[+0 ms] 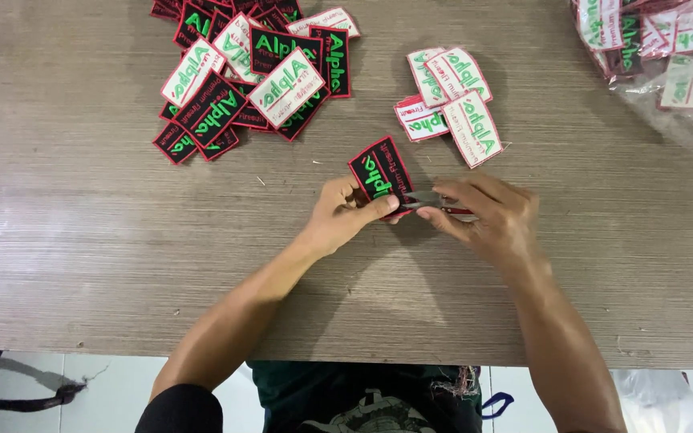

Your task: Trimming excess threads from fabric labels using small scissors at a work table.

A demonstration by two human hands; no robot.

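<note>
While a black patch with green letters and a red rim is pinched near the middle of the desk by the left hand, a small metal cutter with a red grip is held shut in the right hand, its tip at the patch's lower edge. A big heap of black and white patches is seen by the far edge, and a small pile of white patches is laid just beyond the hands. A clear bag of patches is kept at the far right corner.
</note>
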